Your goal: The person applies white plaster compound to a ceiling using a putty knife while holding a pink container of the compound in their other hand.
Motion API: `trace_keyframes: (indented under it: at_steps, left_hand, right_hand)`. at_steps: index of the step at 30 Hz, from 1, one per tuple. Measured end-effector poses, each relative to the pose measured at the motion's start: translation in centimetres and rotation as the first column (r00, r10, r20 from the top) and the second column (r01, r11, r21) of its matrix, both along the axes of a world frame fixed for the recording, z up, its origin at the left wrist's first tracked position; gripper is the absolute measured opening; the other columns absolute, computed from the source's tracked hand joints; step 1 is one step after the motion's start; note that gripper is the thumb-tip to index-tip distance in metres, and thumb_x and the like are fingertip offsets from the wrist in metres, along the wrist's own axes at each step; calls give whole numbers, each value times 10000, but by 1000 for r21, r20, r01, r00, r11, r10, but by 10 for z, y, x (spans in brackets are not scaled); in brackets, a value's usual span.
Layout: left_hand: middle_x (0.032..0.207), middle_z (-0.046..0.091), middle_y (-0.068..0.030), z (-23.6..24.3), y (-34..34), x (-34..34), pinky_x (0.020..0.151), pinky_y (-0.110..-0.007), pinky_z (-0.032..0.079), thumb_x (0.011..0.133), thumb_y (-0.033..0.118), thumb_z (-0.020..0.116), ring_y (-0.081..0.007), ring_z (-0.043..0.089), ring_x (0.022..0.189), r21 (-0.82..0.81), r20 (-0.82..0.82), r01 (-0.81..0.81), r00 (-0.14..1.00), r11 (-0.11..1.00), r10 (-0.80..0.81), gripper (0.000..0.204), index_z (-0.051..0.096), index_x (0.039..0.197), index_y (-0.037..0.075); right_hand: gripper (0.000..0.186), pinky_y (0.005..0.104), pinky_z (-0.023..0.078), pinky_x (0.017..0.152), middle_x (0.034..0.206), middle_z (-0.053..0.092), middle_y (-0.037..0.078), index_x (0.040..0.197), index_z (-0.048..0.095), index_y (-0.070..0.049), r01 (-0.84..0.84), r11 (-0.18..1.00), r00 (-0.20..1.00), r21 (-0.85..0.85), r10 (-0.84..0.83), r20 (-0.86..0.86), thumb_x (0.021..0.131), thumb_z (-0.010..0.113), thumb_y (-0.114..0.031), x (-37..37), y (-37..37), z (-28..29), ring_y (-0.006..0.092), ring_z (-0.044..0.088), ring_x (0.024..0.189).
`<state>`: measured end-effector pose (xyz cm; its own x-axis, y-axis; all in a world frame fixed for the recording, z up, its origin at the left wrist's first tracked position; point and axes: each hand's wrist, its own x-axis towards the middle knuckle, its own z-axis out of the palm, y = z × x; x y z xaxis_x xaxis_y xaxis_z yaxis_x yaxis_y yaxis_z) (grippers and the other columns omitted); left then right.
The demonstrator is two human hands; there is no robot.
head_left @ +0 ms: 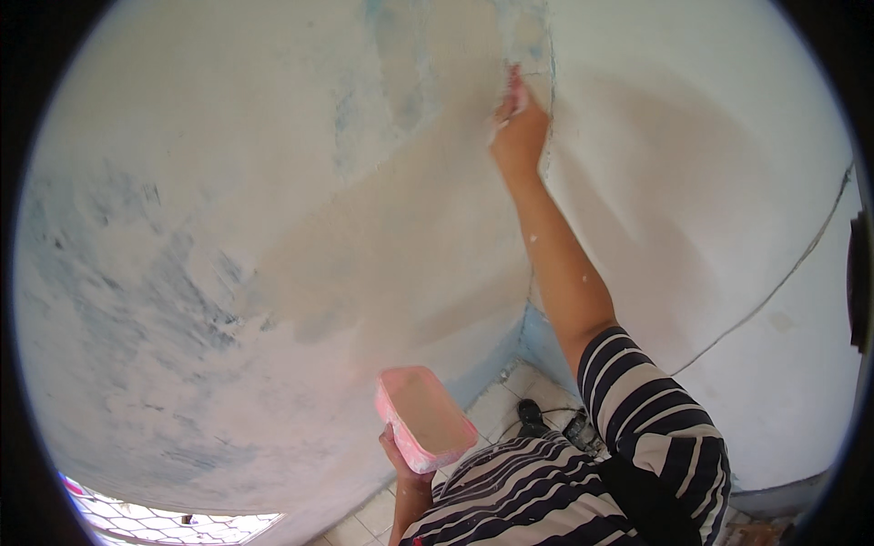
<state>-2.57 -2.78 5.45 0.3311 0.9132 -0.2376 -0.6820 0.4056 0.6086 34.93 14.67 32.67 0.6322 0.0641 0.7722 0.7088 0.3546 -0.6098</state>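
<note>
- Head view: the left hand (398, 455) grasps a pink tub (407, 440) by its side, low by the striped shirt (519, 496).
- The right hand (522, 136) is closed around a small reddish tool (515, 76), too blurred to identify, high up at the wall (273, 136) near its corner.
- If the one-handed hold slackened, the tub could tip, spilling its pale paste (424, 411).
- White smears could make the tool slip.

Room under renovation: patchy wall (164, 264), tiled floor (494, 405), grilled window (173, 525).
</note>
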Motion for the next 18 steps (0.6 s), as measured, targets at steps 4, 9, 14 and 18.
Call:
trace_keyframes:
  at_steps: [4,9,14,18]
  left_hand:
    - [1297,563,-83,10,0,-3,919,-455,508,943,560,349,-271,578,1149,9,24,36,999,999,-37,632,441,1386,119]
    - [1318,563,-100,9,-1,-3,959,-467,488,930,546,403,-289,572,1168,34,23,-23,999,999,22,640,443,1388,100]
    - [1321,563,-89,10,-4,9,960,-460,487,930,550,405,-286,568,1173,3,19,-77,997,997,77,641,446,1385,100]
    - [1318,565,-89,14,-5,3,958,-459,489,931,554,403,-285,571,1169,84,69,-79,995,993,73,641,447,1385,103]
  right_hand:
    - [348,358,546,771,1040,697,188,1265,600,-25,-193,978,864,78,132,485,921,557,-51,-112,-40,-6,311,693,871]
    - [317,323,537,800,1171,684,164,1272,592,-2,-474,864,880,168,462,111,973,489,-29,-36,-31,-4,219,702,906]
    - [374,333,449,514,616,598,95,1333,563,-44,40,999,994,-26,-37,106,966,494,-61,12,21,12,199,573,542]
    - [295,232,440,554,763,644,44,1248,631,-69,-318,933,903,-166,352,248,987,493,-65,-84,0,-4,90,534,590]
